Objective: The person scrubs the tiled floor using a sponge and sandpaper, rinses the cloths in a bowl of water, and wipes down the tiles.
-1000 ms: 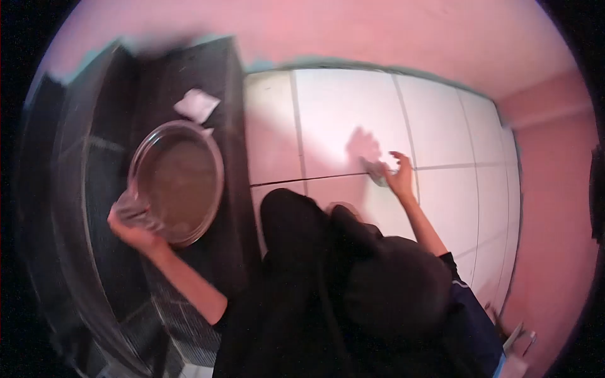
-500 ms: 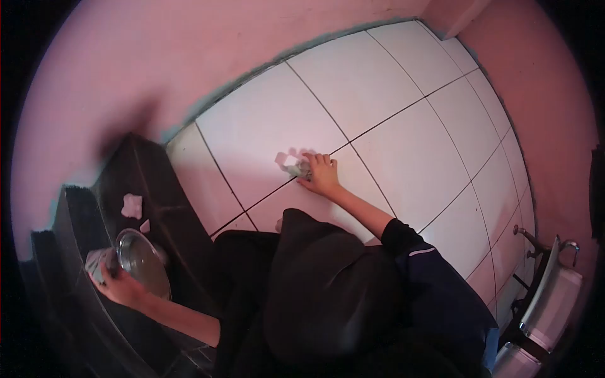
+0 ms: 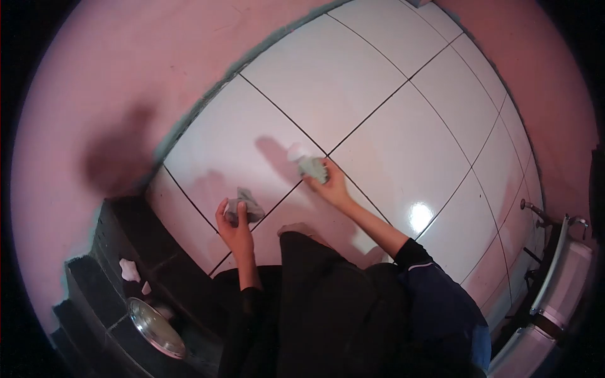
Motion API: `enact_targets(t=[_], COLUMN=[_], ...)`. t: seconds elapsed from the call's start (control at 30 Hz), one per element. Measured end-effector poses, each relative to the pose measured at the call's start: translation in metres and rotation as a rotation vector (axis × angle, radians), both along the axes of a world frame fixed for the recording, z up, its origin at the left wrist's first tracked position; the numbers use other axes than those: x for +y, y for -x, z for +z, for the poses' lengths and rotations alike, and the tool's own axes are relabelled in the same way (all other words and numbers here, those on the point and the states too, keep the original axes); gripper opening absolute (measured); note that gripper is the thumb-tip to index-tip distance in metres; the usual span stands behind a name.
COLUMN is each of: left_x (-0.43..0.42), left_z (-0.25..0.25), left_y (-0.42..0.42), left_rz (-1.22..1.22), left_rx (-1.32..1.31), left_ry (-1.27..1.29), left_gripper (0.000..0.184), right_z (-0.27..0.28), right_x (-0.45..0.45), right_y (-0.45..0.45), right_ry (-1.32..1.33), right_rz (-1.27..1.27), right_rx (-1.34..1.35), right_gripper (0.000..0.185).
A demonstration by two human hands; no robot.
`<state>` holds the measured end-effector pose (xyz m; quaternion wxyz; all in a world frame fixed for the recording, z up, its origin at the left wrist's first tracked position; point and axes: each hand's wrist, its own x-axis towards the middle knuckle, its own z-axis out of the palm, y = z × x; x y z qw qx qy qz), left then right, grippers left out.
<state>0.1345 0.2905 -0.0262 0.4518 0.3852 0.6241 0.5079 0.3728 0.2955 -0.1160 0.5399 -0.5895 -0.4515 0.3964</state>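
Note:
My left hand (image 3: 237, 234) is closed around a grey, crumpled, cloth-like piece (image 3: 247, 205), held above the white floor tiles. My right hand (image 3: 333, 188) grips a pale grey-green lump (image 3: 313, 169) between thumb and fingers; its exact kind is unclear. A whitish patch or piece (image 3: 295, 152) shows just beyond that lump, blurred. On the dark step at the lower left sits a round metal bowl (image 3: 156, 329), apart from both hands. Beside the bowl lie a larger white flat piece (image 3: 130, 270) and a smaller white piece (image 3: 146, 288).
Dark tiled steps (image 3: 101, 290) rise at the left against a pink wall (image 3: 157, 57). White floor tiles (image 3: 378, 120) spread ahead and to the right. A metal-framed seat or similar furniture (image 3: 561, 283) stands at the lower right.
My left hand has moved from beside the bowl to the right, over the floor, with the grey piece in it. My right hand now holds the grey-green lump raised slightly. The view has shifted.

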Motion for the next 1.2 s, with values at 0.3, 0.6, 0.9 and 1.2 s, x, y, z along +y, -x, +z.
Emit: enact_targets(t=[0.3, 0.6, 0.9, 1.2], left_x=[0.076, 0.059, 0.193, 0.080], left_z=[-0.061, -0.112, -0.124, -0.126], left_y=[-0.118, -0.192, -0.159, -0.230], left_rz=[-0.323, -1.161, -0.744, -1.052], left_rx=[0.418, 0.651, 1.336, 1.093], left_ry=[-0.360, -0.356, -0.256, -0.462], left_gripper=[0.023, 0.058, 0.058, 0.055], right_z=[0.015, 0.019, 0.014, 0.011], right_x=[-0.010, -0.060, -0.030, -0.012], right_y=[-0.143, -0.168, -0.183, -0.174], right_ry=[0.019, 0.116, 0.146, 0.232], right_rz=[-0.592, -0.644, -0.680, -0.609], right_rx=[-0.098, -0.128, -0.075, 0.072], right_gripper=[0.040, 0.046, 0.044, 0.042])
